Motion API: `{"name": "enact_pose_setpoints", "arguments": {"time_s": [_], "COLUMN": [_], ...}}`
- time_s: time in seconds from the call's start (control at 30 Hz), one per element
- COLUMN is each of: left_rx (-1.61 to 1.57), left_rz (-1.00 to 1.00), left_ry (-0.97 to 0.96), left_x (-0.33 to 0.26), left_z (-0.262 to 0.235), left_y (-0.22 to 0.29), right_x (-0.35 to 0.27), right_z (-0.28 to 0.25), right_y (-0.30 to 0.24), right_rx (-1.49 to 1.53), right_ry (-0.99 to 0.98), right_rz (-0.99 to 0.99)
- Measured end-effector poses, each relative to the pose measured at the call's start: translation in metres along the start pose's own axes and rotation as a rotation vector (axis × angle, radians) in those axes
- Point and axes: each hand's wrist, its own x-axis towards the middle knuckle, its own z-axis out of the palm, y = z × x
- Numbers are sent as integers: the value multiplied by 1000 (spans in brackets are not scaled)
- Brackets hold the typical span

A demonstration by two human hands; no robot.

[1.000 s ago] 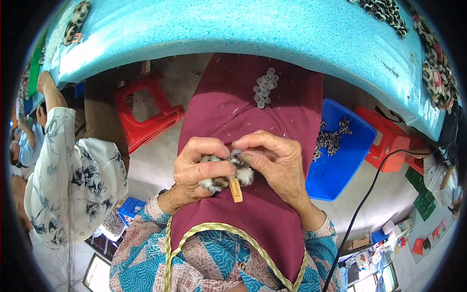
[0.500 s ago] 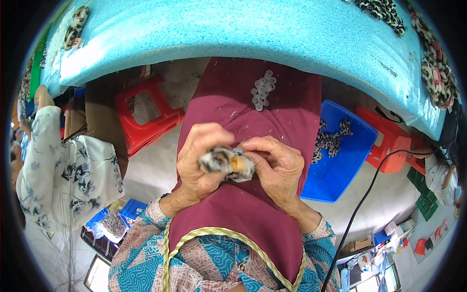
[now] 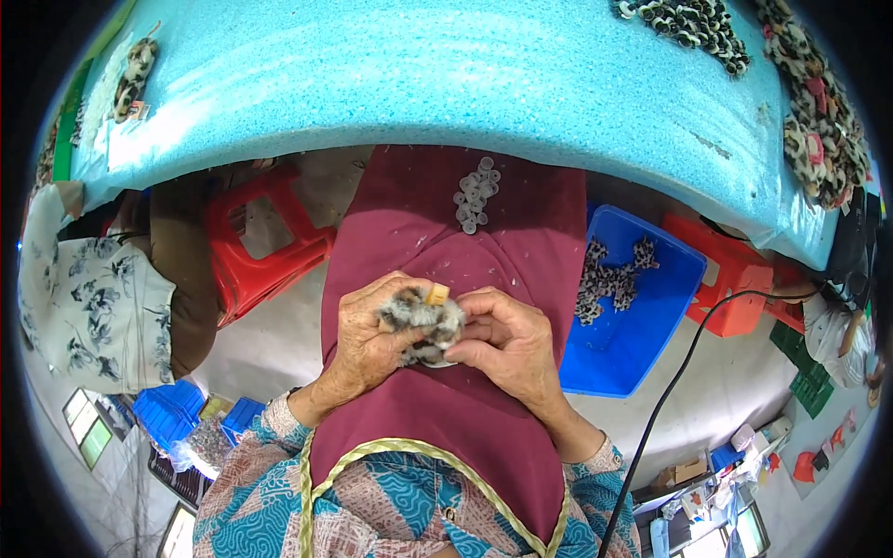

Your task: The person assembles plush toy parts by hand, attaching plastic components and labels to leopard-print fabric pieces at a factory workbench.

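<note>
A small furry plush piece (image 3: 423, 316), spotted black, white and grey with a yellow-orange tab on top, is held above my lap. My left hand (image 3: 365, 325) wraps round it from the left, its fingers closed on the fur. At its right edge, my right hand (image 3: 507, 339) pinches with thumb and fingers against the fur; whether a smaller part sits between those fingertips is hidden. Several round, clear-white plastic pieces (image 3: 476, 193) lie in a cluster on my maroon apron (image 3: 446, 251), farther up the lap.
A turquoise-covered table (image 3: 419, 84) spans the far side, with furry pieces (image 3: 823, 139) piled at its right. A blue bin (image 3: 633, 344) with spotted pieces stands at my right. Red stools (image 3: 265, 237) and a black cable (image 3: 665, 400) flank me. Another person's sleeve (image 3: 102, 307) is at left.
The plush piece has turned so its yellow-orange tab points up, and my left hand has come to rest round it. My right fingers have shifted down along its edge. The whole view has shifted slightly.
</note>
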Motion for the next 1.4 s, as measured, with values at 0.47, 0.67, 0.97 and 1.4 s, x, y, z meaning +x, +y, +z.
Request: {"name": "enact_pose_setpoints", "arguments": {"time_s": [0.47, 0.67, 0.97, 1.4], "left_rx": [-385, -957, -805, -1457], "left_rz": [-454, -843, -817, -831], "left_ry": [-107, -166, -48, -192], "left_x": [20, 22, 19, 3], "left_z": [10, -8, 0, -3], "left_y": [1, -12, 1, -2], "right_x": [7, 24, 20, 19], "right_z": [-18, -33, -15, -21], "right_y": [16, 14, -1, 25], "right_rx": [125, 379, 34, 142], "right_ry": [139, 180, -28, 122], "right_rz": [0, -107, 104, -146]}}
